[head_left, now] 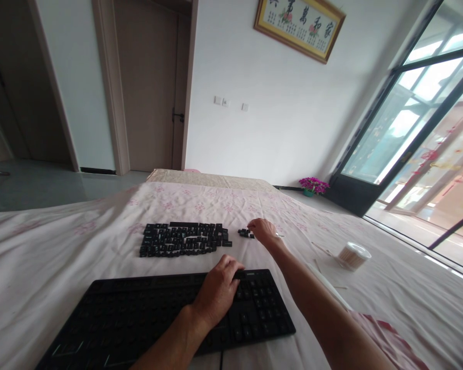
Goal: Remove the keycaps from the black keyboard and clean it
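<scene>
In the head view, a clear round tub [354, 256] on the right of the patterned cloth [111, 246] holds a packed bundle of cotton swabs [349, 257]; a few thin sticks lie loose beside it. Farther back, a green flowerpot [308, 193] by the glass door holds magenta flowers [314, 184].

The black keyboard [154, 303] lies on the cloth in front of the person, partly under the left hand [220, 285]; its number pad carries keys. Beyond it, rows of loose keycaps [185, 240] are laid out ahead of the left hand. A small cluster of keycaps [245, 233] sits apart to their right, just beside the right hand [263, 229].

The left forearm crosses the keyboard, fingers bent together at its far edge; whether they grip it, I cannot tell. The right arm reaches farther forward, fingers curled downward, their tips too obscured to tell whether they pinch a keycap.
</scene>
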`<state>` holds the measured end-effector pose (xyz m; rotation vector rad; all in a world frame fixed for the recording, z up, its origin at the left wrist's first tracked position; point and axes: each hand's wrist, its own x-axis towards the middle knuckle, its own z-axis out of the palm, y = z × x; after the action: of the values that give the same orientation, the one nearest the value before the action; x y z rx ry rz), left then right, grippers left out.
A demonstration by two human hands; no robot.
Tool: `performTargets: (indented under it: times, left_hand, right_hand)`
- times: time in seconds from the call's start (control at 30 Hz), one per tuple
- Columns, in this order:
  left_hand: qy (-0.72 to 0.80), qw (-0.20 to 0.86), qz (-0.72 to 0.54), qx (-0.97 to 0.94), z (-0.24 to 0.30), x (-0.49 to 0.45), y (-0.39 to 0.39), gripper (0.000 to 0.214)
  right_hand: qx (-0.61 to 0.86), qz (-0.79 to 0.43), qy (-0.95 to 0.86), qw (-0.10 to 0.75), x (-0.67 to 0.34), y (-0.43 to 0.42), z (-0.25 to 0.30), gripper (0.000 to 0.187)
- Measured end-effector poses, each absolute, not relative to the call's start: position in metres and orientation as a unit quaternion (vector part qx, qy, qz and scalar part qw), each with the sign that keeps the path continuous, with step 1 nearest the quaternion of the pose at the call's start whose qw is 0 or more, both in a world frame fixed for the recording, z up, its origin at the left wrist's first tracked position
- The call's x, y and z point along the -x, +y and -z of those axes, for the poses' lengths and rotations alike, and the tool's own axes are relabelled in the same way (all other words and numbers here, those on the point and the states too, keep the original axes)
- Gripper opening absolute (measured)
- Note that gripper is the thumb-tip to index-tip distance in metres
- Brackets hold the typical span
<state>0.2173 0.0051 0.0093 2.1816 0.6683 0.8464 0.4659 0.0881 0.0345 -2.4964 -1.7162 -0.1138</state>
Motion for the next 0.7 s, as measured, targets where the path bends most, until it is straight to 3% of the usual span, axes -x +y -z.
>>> performTargets:
  times: [0.7]
  left_hand:
    - [0.254,0.357,-0.326,-0.838,-0.012,-0.216,0.005,0.030]
  right_hand:
    - [0.765,0.057,-0.640,0.048,-0.441,0.099,-0.036,0.021]
